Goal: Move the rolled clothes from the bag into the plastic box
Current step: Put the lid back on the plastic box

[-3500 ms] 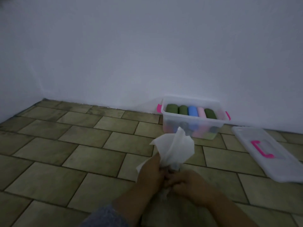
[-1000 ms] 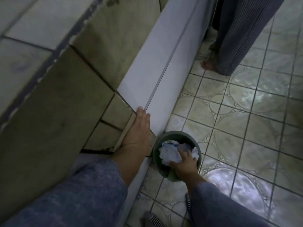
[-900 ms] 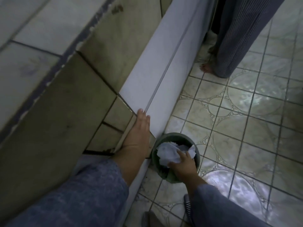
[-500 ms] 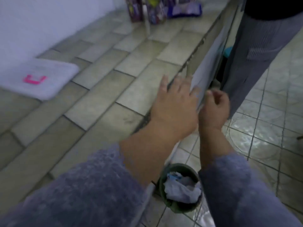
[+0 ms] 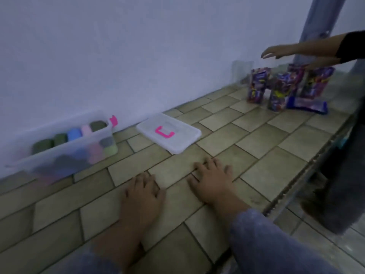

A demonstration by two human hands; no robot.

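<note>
The plastic box sits on the tiled counter, far to the left and pushed up close to the white wall. It is see-through, with a pink clip on its right end. Inside it the rolled clothes lie side by side in a row on top: green, green, blue, pink, green, with more rolls showing dimly through the side underneath. The picture is blurry there, so I cannot count them all.

Just to the right of the box lies its lid, flat on the tiles, with a pink handle in the middle.

Nearer to me, the left hand and the right hand lie flat on the counter, palms down, fingers spread out – they hold nothing. They are near each other but not touching.

Far off at the right, bright packets stand by the wall, and another person's hand reaches out above them.
</note>
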